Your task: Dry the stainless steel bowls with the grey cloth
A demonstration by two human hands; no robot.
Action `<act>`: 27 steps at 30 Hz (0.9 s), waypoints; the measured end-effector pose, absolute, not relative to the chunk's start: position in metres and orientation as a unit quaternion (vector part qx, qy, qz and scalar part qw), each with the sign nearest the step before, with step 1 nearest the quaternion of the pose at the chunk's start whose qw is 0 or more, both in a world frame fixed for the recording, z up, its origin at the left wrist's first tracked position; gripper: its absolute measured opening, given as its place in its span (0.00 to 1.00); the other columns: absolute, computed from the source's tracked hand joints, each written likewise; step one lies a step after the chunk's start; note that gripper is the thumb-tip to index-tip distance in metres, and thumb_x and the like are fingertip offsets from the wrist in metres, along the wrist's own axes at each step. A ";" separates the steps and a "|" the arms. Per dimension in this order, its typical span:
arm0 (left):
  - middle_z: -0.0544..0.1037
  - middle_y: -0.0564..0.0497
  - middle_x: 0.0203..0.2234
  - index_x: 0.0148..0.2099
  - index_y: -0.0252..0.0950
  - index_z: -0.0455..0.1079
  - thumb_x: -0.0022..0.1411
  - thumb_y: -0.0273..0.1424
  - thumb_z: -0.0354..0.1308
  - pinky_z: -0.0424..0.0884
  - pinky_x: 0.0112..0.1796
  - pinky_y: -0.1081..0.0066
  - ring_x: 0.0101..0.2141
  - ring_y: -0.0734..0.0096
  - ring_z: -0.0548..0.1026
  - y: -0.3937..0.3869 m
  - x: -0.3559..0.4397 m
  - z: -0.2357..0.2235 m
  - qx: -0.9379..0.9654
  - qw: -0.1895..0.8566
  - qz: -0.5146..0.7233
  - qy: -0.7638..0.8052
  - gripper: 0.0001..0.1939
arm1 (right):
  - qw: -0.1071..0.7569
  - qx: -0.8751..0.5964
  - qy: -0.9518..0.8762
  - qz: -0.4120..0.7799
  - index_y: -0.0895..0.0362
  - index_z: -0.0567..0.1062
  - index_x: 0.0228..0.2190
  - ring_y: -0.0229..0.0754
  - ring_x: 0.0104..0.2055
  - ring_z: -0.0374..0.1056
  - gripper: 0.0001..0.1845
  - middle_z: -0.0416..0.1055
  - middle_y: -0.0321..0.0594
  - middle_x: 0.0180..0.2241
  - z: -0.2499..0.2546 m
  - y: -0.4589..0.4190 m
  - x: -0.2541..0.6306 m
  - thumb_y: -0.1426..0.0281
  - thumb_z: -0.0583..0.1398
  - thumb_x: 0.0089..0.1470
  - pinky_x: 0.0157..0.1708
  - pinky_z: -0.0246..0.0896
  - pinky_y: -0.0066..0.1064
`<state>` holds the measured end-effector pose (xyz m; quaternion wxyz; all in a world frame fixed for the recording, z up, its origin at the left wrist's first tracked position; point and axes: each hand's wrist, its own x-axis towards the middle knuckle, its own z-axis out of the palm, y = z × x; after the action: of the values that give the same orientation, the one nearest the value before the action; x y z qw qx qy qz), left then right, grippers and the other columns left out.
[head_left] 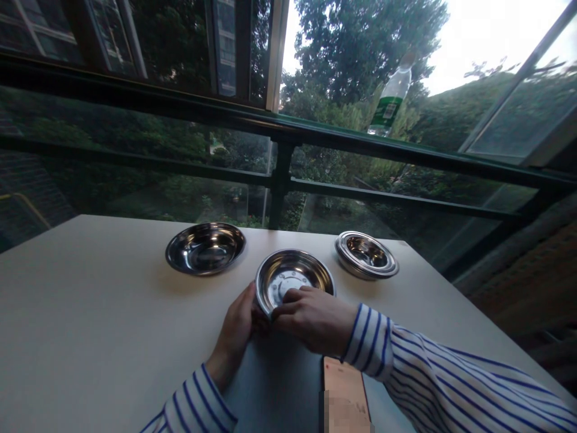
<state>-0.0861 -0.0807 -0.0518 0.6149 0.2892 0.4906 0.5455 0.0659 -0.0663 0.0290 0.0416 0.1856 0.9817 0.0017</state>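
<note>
A shiny stainless-steel bowl (327, 269) with small marks on its inner bottom is between my two hands, near the middle of the table. My left hand (237, 322) grips its left side, with the fingers partly hidden under it. Over the near rim bends my right hand (311, 319), its fingertips curled into the bowl and the thumb side close to the rim. A wider, shallow metal bowl (205, 249) lies farther back on the left. At the back right sit nested metal bowls (367, 255), apart from both hands.
Below my right wrist, a phone in a pinkish-orange case (345, 385) lies on the white table (112, 337). Beyond the table's far edge runs a dark green railing (333, 133) by the window, bearing a plastic bottle with a green label (388, 108).
</note>
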 end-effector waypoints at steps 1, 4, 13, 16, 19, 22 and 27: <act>0.68 0.57 0.11 0.34 0.34 0.68 0.53 0.48 0.53 0.59 0.16 0.77 0.13 0.76 0.65 -0.081 -0.086 -0.051 0.296 0.612 0.542 0.494 0.21 | 0.042 0.188 0.981 0.001 0.57 0.72 0.35 0.43 0.38 0.61 0.08 0.74 0.37 0.39 0.028 -0.069 0.070 0.75 0.55 0.52 0.33 0.53 0.33; 0.69 0.57 0.12 0.35 0.34 0.68 0.53 0.48 0.53 0.63 0.17 0.75 0.14 0.74 0.67 -0.081 -0.088 -0.049 0.317 0.600 0.540 0.497 0.20 | 0.040 0.199 0.979 0.004 0.57 0.72 0.34 0.44 0.38 0.61 0.08 0.73 0.39 0.40 0.026 -0.075 0.083 0.74 0.54 0.53 0.35 0.54 0.34; 0.69 0.57 0.13 0.49 0.34 0.66 0.55 0.46 0.52 0.61 0.16 0.77 0.14 0.76 0.66 -0.078 -0.097 -0.048 0.320 0.573 0.559 0.506 0.24 | 0.027 0.292 0.956 -0.009 0.55 0.73 0.35 0.44 0.42 0.63 0.12 0.73 0.41 0.38 0.028 -0.080 0.134 0.78 0.53 0.52 0.39 0.57 0.36; 0.68 0.57 0.12 0.45 0.32 0.68 0.54 0.46 0.52 0.60 0.16 0.78 0.14 0.77 0.65 -0.077 -0.100 -0.048 0.308 0.576 0.570 0.498 0.24 | 0.002 0.338 0.941 -0.007 0.55 0.74 0.36 0.45 0.42 0.64 0.15 0.73 0.42 0.41 0.031 -0.073 0.153 0.80 0.53 0.50 0.40 0.59 0.36; 0.67 0.57 0.12 0.44 0.31 0.67 0.53 0.46 0.53 0.60 0.18 0.77 0.15 0.76 0.64 -0.076 -0.103 -0.046 0.286 0.576 0.586 0.493 0.25 | -0.089 0.390 0.916 -0.045 0.56 0.74 0.41 0.46 0.44 0.65 0.17 0.71 0.44 0.44 0.031 -0.067 0.166 0.79 0.53 0.50 0.44 0.60 0.39; 0.68 0.57 0.14 0.46 0.30 0.66 0.53 0.45 0.53 0.61 0.19 0.75 0.16 0.75 0.65 -0.075 -0.106 -0.044 0.278 0.563 0.603 0.492 0.25 | -0.243 0.460 0.835 -0.177 0.54 0.74 0.42 0.47 0.43 0.67 0.15 0.73 0.42 0.41 0.025 -0.065 0.170 0.71 0.56 0.52 0.46 0.60 0.42; 0.72 0.52 0.20 0.44 0.32 0.67 0.52 0.46 0.53 0.66 0.25 0.70 0.22 0.69 0.70 -0.073 -0.113 -0.046 0.332 0.460 0.602 0.561 0.25 | -0.384 0.488 0.700 -0.353 0.55 0.74 0.42 0.46 0.42 0.68 0.17 0.73 0.41 0.39 0.009 -0.066 0.161 0.62 0.59 0.50 0.45 0.60 0.40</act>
<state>-0.1126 -0.0725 -0.0455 0.4603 0.3319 0.5613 0.6024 0.1613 -0.0658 0.0089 -0.3841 0.4877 0.6999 -0.3533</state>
